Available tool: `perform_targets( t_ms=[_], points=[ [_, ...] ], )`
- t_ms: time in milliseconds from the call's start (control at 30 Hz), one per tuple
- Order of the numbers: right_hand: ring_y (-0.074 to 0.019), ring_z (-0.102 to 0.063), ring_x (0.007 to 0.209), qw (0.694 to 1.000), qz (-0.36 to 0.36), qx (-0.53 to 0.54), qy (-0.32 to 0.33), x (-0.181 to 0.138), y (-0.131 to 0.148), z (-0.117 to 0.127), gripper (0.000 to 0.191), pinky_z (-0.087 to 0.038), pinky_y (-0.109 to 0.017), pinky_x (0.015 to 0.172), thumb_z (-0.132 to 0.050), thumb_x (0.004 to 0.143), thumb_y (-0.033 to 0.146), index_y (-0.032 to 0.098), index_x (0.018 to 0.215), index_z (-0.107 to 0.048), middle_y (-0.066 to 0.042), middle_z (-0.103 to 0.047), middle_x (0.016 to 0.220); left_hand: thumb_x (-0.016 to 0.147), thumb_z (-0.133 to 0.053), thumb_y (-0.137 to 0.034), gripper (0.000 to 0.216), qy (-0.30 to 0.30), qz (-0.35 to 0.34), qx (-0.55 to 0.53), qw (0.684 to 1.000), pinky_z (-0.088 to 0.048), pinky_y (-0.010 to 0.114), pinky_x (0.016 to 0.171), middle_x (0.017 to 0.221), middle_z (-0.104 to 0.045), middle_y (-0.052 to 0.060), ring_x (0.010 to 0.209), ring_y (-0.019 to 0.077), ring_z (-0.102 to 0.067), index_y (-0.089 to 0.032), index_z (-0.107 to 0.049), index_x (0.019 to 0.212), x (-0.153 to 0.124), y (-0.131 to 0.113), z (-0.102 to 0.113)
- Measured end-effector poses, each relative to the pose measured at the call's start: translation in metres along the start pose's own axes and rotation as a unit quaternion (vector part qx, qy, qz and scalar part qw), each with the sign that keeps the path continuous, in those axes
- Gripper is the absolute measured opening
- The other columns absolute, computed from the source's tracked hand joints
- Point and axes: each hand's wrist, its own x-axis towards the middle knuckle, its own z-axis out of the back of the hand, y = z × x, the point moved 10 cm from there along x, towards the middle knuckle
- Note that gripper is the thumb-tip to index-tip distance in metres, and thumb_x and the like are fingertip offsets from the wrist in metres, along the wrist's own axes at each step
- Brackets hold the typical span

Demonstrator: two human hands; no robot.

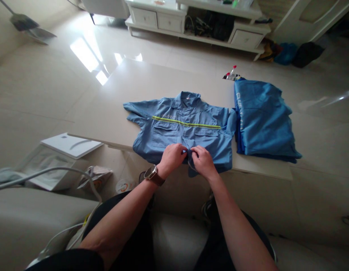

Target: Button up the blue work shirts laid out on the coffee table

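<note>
A blue short-sleeved work shirt (165, 134) lies front up on the table, collar pointing away from me. A yellow-green and dark stripe (188, 124) crosses its chest above two flap pockets. At the lower front, near the hem, my left hand (173, 155) pinches one edge of the front opening. Close beside it, my right hand (202, 160) is closed on the other edge, with cloth bunched below the fingers. Any button between the fingertips is too small to make out. The shirt's lower edge hangs slightly over the table's near side.
A stack of folded blue garments (262, 116) sits on the table (106, 113) right of the shirt. Bottles with red caps (233, 71) show behind it. At left are a white box (71, 145) and a grey hose (50, 170). A white cabinet (169, 22) stands beyond.
</note>
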Motion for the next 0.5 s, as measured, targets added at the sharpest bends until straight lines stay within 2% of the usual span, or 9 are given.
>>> perform_targets(
  t_ms=[233,500],
  points=[
    [-0.0234,-0.064,0.097,0.999,-0.033,-0.029,-0.023,-0.0016,-0.0027,-0.0026,0.025,-0.045,-0.033,0.086,-0.047,0.094,0.019,0.022,0.093,-0.072,-0.008,-0.071,0.095,0.09,-0.061,-0.02,0.021,0.009,-0.024,-0.012,1.0,-0.043,0.029,0.075,0.084,-0.074,0.008,0.078,0.0191,-0.065,-0.02,-0.081,0.082,0.0005,-0.006,0.0023],
    [-0.0248,-0.062,0.088,0.995,-0.063,-0.069,-0.034,-0.0057,-0.0056,0.0055,0.017,-0.041,-0.034,0.079,-0.059,0.092,0.023,0.023,0.079,-0.069,-0.006,-0.073,0.086,0.089,-0.06,-0.017,0.021,0.034,-0.032,-0.011,0.999,-0.044,0.029,0.079,0.086,-0.073,0.008,0.083,0.0198,-0.065,-0.02,-0.08,0.082,-0.002,-0.0054,-0.0058]
  ],
)
